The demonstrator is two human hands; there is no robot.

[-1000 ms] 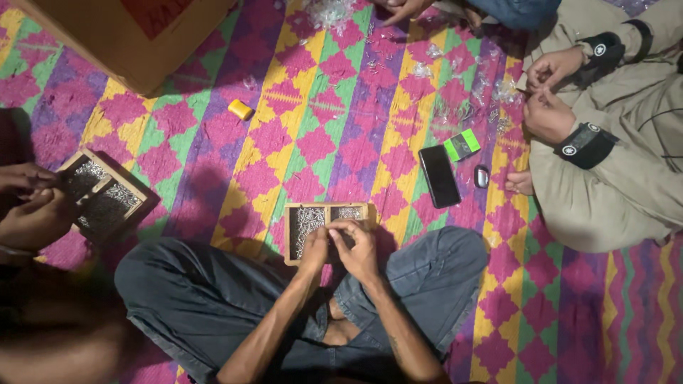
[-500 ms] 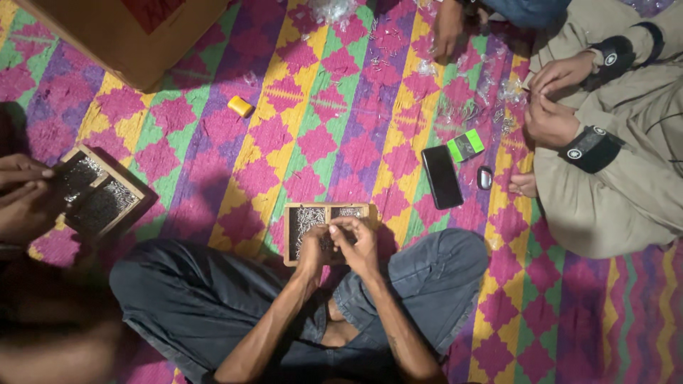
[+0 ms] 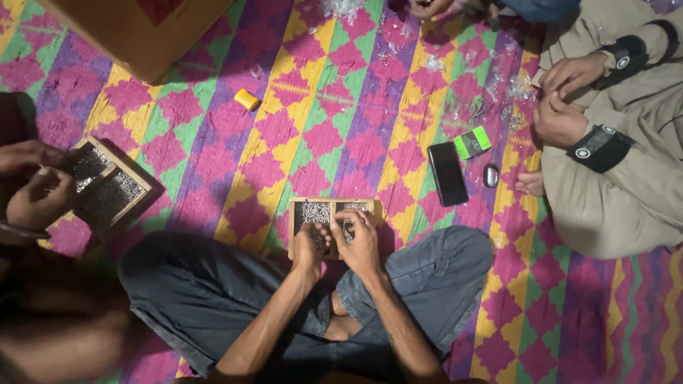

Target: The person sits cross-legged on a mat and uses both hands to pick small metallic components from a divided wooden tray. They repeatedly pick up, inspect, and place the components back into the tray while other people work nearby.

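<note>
We see both hands over a small wooden tray [image 3: 307, 203] of tiny metal pieces on the mat [image 3: 341, 121]. Left hand [image 3: 309, 247] curled on the tray's near left compartment, right hand [image 3: 358, 242] pinching over the right one; held contents too small to tell. Black phone [image 3: 447, 173] well right of the hands.

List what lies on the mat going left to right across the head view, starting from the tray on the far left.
Wooden tray by a co-worker's hands → small yellow piece → two-compartment wooden tray under the left hand and right hand → black phone → green packet → small dark object.
</note>
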